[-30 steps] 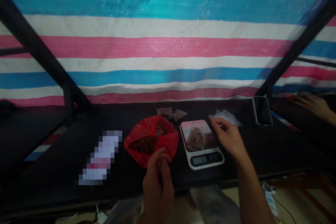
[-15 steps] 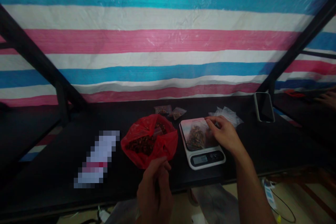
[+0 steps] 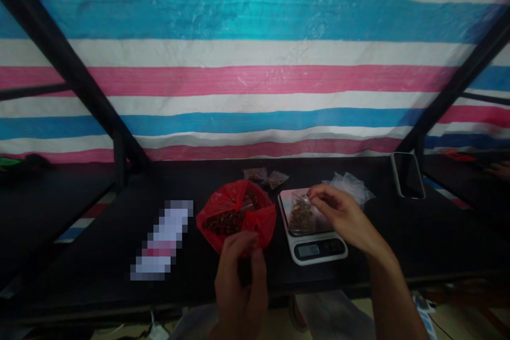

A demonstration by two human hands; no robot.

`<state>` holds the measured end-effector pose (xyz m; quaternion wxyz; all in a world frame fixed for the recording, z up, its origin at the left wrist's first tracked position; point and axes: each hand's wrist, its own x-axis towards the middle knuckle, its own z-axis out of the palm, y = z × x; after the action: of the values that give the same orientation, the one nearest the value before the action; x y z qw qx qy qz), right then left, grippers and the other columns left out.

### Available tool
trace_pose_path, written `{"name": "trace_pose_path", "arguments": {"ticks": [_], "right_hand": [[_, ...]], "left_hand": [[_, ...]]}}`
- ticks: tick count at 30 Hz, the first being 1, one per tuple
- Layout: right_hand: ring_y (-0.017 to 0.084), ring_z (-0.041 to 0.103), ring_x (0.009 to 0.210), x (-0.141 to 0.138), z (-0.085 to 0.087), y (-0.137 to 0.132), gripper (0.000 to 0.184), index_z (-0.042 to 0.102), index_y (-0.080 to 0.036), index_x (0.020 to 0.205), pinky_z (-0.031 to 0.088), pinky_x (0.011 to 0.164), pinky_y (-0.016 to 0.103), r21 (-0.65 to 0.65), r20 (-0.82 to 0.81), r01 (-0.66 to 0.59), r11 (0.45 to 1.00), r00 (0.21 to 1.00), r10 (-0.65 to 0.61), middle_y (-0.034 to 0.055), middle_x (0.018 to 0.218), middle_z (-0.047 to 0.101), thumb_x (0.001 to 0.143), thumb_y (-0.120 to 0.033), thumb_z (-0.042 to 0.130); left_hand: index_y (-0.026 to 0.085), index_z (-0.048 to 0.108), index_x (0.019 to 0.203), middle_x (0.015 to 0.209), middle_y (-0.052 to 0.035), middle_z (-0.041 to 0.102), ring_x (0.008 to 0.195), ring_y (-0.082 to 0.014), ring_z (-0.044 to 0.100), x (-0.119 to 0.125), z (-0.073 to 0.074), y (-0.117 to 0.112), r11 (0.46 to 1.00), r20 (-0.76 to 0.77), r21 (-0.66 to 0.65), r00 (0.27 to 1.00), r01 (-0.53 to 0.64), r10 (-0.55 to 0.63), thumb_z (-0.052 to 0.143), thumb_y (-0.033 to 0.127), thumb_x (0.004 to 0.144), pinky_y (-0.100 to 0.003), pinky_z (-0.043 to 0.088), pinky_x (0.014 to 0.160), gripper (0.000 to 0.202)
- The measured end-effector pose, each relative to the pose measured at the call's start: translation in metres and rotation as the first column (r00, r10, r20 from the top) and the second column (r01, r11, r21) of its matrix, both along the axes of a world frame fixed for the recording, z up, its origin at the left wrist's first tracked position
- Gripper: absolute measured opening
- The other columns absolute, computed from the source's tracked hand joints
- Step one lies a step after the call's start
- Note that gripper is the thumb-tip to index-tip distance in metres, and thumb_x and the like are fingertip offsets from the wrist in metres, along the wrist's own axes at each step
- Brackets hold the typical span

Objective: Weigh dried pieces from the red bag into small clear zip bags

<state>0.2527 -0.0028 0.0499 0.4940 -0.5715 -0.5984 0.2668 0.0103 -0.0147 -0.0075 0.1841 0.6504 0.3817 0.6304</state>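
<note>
A small clear zip bag (image 3: 302, 215) of brownish dried pieces rests on the plate of a white digital scale (image 3: 319, 260), whose display is lit. The fingers of my right hand (image 3: 338, 212) are pinched at the bag's upper edge. In front of the red plastic bag (image 3: 215, 204) is my left hand (image 3: 241, 281), its fingers curled and their tips close to the thumb. Whatever those fingertips hold, if anything, is too small or dark to make out. Dark reddish-brown dried pieces (image 3: 225, 221) fill the open red bag.
Behind the red bag lie two small filled bags, one flat (image 3: 255, 173) and one beside it (image 3: 278, 179). A pile of clear bags (image 3: 353, 189) sits behind the scale. A phone (image 3: 409, 175) leans at the right, and a blurred-out item (image 3: 163, 239) lies left.
The view has tilted up slightly and shifted left. My right fingers have moved toward the small bag and now meet its top edge. My left fingertips have spread slightly.
</note>
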Motion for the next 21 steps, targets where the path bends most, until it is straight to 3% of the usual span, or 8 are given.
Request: {"name": "trace_pose_path", "arguments": {"ticks": [2,4,7,9,13,16,19,21], "right_hand": [[0.02,0.064,0.087,-0.018,0.012,-0.005,0.014,0.069,-0.023,0.086,0.049,0.081,0.031,-0.009,-0.034,-0.096,0.995,0.995,0.096,0.0015,0.087,0.069,0.094,-0.034,0.066],[0.019,0.064,0.086,-0.037,0.018,-0.008,0.013,0.07,-0.023,0.084,0.05,0.08,0.029,0.004,-0.046,-0.146,0.989,0.988,0.146,0.0011,0.087,0.069,0.094,-0.031,0.067],[0.018,0.066,0.088,-0.059,0.018,-0.007,0.007,0.072,-0.024,0.09,0.052,0.082,0.029,0.038,-0.096,-0.156,0.987,0.983,0.159,0.0017,0.092,0.072,0.092,-0.029,0.068],[0.019,0.068,0.089,-0.067,0.015,-0.005,0.012,0.072,-0.025,0.099,0.054,0.081,0.03,0.038,-0.152,-0.142,0.989,0.978,0.146,0.0025,0.097,0.073,0.09,-0.033,0.07],[0.019,0.07,0.086,-0.071,0.01,-0.002,0.03,0.067,-0.026,0.109,0.056,0.073,0.029,-0.022,-0.253,-0.146,0.989,0.958,0.135,0.0026,0.095,0.073,0.087,-0.043,0.076],[0.018,0.069,0.084,-0.072,0.006,0.002,0.028,0.064,-0.025,0.107,0.056,0.074,0.029,0.001,-0.259,-0.112,0.994,0.96,0.109,0.0023,0.093,0.071,0.087,-0.042,0.075],[0.018,0.067,0.083,-0.076,0.003,0.004,0.019,0.062,-0.025,0.104,0.056,0.077,0.03,0.054,-0.172,-0.037,0.998,0.984,0.046,0.0028,0.091,0.069,0.093,-0.039,0.068],[0.019,0.068,0.083,-0.079,0.003,0.003,0.016,0.062,-0.025,0.104,0.057,0.077,0.03,0.072,-0.124,-0.041,0.997,0.991,0.05,0.0033,0.092,0.069,0.096,-0.038,0.064]], "left_hand": [[0.025,0.069,0.121,0.118,-0.0074,0.072,0.1,-0.0196,0.072,0.008,0.007,0.004,0.99,0.021,-0.141,1.0,0.009,-0.006,0.065,0.029,0.098,-0.031,0.06,0.088,0.023],[0.024,0.07,0.125,0.128,-0.0098,0.072,0.11,-0.0232,0.071,0.016,0.013,0.007,0.939,0.1,-0.331,0.993,0.094,-0.064,0.067,0.037,0.097,-0.037,0.058,0.098,0.032],[0.022,0.076,0.109,0.113,-0.008,0.078,0.107,-0.0246,0.073,0.021,0.019,0.009,0.821,0.286,-0.478,0.939,0.313,-0.191,0.066,0.048,0.096,-0.037,0.058,0.098,0.031],[0.021,0.077,0.101,0.103,-0.0065,0.079,0.099,-0.0236,0.074,0.02,0.021,0.009,0.787,0.367,-0.494,0.909,0.37,-0.197,0.066,0.052,0.096,-0.034,0.059,0.092,0.033],[0.02,0.076,0.09,0.088,-0.0036,0.077,0.085,-0.0198,0.072,0.012,0.023,0.01,0.823,0.361,-0.49,0.926,0.289,-0.11,0.068,0.053,0.094,-0.027,0.057,0.078,0.034],[0.02,0.076,0.085,0.081,-0.002,0.073,0.077,-0.0173,0.068,0.006,0.024,0.011,0.857,0.328,-0.451,0.939,0.25,-0.102,0.067,0.052,0.096,-0.025,0.055,0.072,0.034],[0.02,0.075,0.083,0.084,-0.0029,0.074,0.081,-0.0177,0.07,0.003,0.023,0.013,0.889,0.341,-0.412,0.939,0.199,-0.052,0.066,0.053,0.097,-0.025,0.057,0.075,0.036],[0.021,0.076,0.095,0.095,-0.0048,0.078,0.091,-0.0195,0.073,0.002,0.02,0.015,0.888,0.378,-0.42,0.926,0.188,-0.017,0.068,0.053,0.096,-0.028,0.059,0.083,0.034]]}}
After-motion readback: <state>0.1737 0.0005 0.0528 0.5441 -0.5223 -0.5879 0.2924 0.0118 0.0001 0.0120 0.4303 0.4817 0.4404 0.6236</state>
